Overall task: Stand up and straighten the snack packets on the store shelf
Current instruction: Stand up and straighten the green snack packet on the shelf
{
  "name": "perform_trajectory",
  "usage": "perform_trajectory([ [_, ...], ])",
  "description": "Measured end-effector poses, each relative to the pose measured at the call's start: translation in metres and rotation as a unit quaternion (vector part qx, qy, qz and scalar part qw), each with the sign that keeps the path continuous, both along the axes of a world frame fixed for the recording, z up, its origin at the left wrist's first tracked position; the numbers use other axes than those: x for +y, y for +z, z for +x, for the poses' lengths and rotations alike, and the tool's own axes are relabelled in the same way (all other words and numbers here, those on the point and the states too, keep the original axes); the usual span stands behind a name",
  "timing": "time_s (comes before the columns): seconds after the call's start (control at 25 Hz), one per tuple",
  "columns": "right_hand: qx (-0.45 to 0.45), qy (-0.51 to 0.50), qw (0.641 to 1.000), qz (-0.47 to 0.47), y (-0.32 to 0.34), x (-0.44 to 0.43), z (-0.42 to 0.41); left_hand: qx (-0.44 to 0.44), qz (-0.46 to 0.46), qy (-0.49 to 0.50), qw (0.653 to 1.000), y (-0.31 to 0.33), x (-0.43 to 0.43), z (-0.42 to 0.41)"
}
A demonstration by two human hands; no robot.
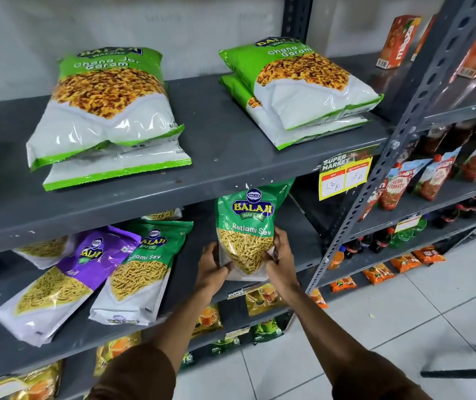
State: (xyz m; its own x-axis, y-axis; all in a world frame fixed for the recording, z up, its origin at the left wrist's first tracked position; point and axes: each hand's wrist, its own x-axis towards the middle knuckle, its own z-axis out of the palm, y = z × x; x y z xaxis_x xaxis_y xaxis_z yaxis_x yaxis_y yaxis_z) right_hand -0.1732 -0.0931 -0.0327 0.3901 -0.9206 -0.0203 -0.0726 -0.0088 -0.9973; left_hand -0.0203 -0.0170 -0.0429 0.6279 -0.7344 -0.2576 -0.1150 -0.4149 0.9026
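Observation:
A green Ratlami Sev packet (246,226) stands upright at the front of the second shelf (190,264). My left hand (212,269) grips its lower left side and my right hand (280,258) grips its lower right side. To the left, another green Ratlami Sev packet (144,267) and a purple packet (69,281) lie tilted back on the same shelf. On the top shelf (216,157) two stacks of green-and-white Chana Jor Garam packets lie flat, the left stack (107,111) and the right stack (300,88).
A yellow price tag (344,176) hangs from the top shelf's front edge. A perforated grey upright (375,180) divides this rack from the one on the right holding tomato pouches (395,186) and bottles. Lower shelves carry small orange and green packets. White tiled floor lies at lower right.

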Motion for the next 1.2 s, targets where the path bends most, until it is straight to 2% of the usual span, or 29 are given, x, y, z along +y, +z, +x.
perform_trajectory([
  [0.28,0.025,0.024,0.999,-0.014,0.02,-0.039,-0.001,-0.01,-0.047,0.049,0.998,-0.003,-0.032,-0.017],
  [0.52,0.092,0.016,0.995,-0.026,0.009,-0.049,-0.009,-0.036,-0.074,0.044,0.996,-0.004,-0.037,-0.035],
  [0.68,0.09,-0.003,0.996,-0.01,0.004,-0.041,-0.012,-0.012,-0.074,0.025,0.997,-0.006,-0.031,-0.034],
  [0.8,0.068,-0.074,0.995,0.011,-0.002,-0.027,-0.014,-0.036,-0.053,0.016,0.998,0.001,-0.022,-0.028],
  [0.88,0.037,-0.157,0.987,0.024,-0.012,-0.012,-0.008,-0.063,-0.064,0.036,0.995,0.008,-0.011,-0.019],
  [0.96,0.038,-0.186,0.981,0.027,-0.022,0.016,0.004,-0.098,-0.083,0.068,0.989,0.017,0.008,0.0],
  [1.08,0.049,-0.078,0.994,0.052,-0.027,0.067,0.03,-0.18,-0.103,0.123,0.97,0.027,0.052,0.04],
  [1.2,0.069,0.041,0.993,0.084,-0.035,0.107,0.073,-0.283,-0.031,0.215,0.934,0.032,0.109,0.078],
])
